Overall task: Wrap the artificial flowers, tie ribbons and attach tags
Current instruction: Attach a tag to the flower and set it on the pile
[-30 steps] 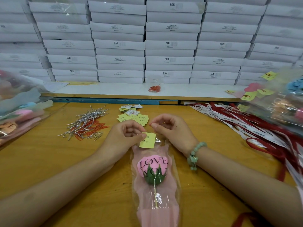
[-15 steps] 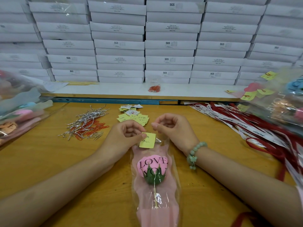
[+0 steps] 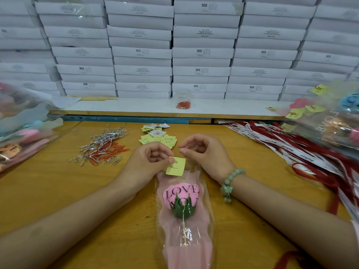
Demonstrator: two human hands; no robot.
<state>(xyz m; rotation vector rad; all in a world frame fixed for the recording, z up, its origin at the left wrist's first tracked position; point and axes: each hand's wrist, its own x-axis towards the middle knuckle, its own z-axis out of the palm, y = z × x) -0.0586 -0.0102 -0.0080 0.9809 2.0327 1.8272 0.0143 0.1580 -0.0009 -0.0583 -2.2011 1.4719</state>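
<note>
Wooden table [image 3: 58, 191], seen from above. Wrapped flower [image 3: 181, 199] lies flat at centre in a clear sleeve printed "LOVE YOU", stem toward the person. Yellow tag [image 3: 175, 167] sits at the sleeve's far end. Left hand [image 3: 147, 164] pinches the tag's upper left corner between thumb and forefinger. Right hand [image 3: 202, 154] is just beside the tag, not touching it, with fingers curled toward the thumb; contents not discernible. Green bead bracelet [image 3: 231, 179] on right wrist.

Far left: paper clips [image 3: 103, 146], silver and red. Behind the hands: loose tags [image 3: 158, 136]. Right: red ribbons [image 3: 291, 148]. Background: stacked white boxes [image 3: 202, 53].
</note>
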